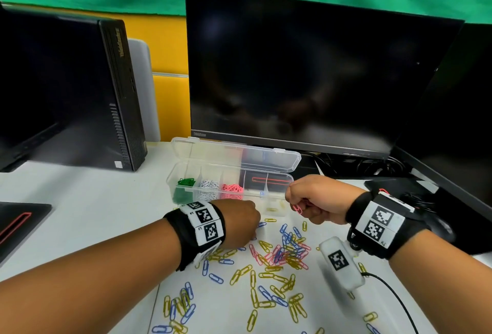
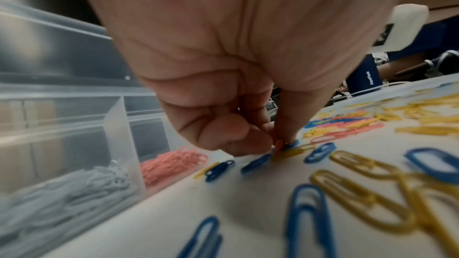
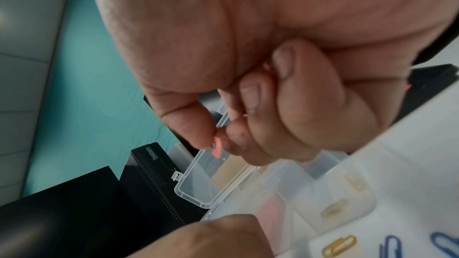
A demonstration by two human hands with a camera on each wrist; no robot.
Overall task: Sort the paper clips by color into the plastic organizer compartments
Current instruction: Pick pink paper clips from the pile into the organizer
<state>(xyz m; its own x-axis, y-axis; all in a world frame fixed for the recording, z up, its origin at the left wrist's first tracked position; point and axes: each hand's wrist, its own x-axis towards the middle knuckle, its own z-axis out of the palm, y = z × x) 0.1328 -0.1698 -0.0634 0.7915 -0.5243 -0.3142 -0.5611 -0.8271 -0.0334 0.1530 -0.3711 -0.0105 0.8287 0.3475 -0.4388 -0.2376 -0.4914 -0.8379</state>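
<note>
A clear plastic organizer (image 1: 277, 174) stands open, with green (image 1: 185, 183), white (image 1: 209, 184) and pink (image 1: 231, 188) clips in its left compartments and a few yellow ones (image 1: 271, 210) at its right end. Loose blue, yellow and pink paper clips (image 1: 282, 254) are scattered on the white table in front of it. My left hand (image 1: 253, 235) is down on the table by the organizer's front wall and pinches a pink clip (image 2: 279, 145) beside a blue one (image 2: 294, 142). My right hand (image 1: 295, 202) is raised at the organizer's right end and holds pink clips (image 1: 299, 207) between thumb and fingers (image 3: 216, 149).
A dark monitor (image 1: 306, 73) stands right behind the organizer, with cables at its foot. A black computer tower (image 1: 117, 94) is at the back left. A white tagged device (image 1: 342, 264) on a black cable hangs below my right wrist. A black stand (image 1: 16, 224) lies at the left edge.
</note>
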